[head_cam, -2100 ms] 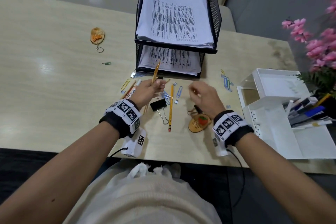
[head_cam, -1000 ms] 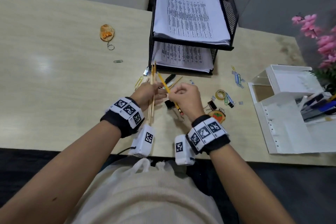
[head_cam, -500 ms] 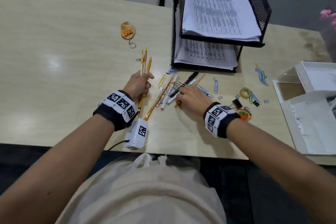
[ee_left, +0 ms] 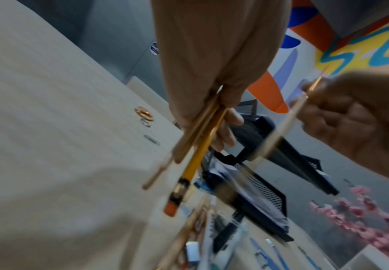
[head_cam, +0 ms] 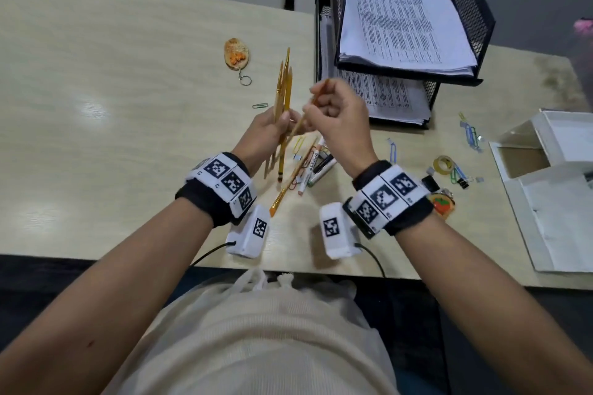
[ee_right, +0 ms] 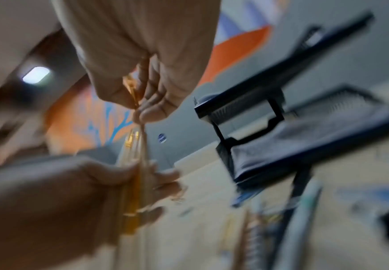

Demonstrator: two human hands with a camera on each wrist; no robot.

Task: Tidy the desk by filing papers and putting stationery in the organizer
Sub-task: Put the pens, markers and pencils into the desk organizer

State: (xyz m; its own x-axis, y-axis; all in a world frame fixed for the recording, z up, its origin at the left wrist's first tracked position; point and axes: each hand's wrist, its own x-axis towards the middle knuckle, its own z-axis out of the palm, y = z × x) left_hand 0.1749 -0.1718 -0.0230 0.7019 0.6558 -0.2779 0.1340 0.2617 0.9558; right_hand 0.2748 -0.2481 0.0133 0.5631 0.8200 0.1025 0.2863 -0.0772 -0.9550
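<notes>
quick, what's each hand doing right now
Left hand: gripping a bunch of pencils.
Right hand: pinching a single pencil.

Pale wood-grain bench (head_cam: 96,80). Far edge, right of centre: black mesh two-tier paper tray (head_cam: 324,51) holding printed sheets. Left of it: an oval keychain (head_cam: 237,54) and a single paper clip (head_cam: 260,105), apart from each other. Centre: a loose cluster of pencils and markers (head_cam: 308,167) with paper clips among them. Right of centre: tape roll (head_cam: 443,164), coloured paper clips (head_cam: 470,135), a binder clip (head_cam: 462,183), a second keychain (head_cam: 443,204). Right edge: white organizer (head_cam: 552,202).
</notes>
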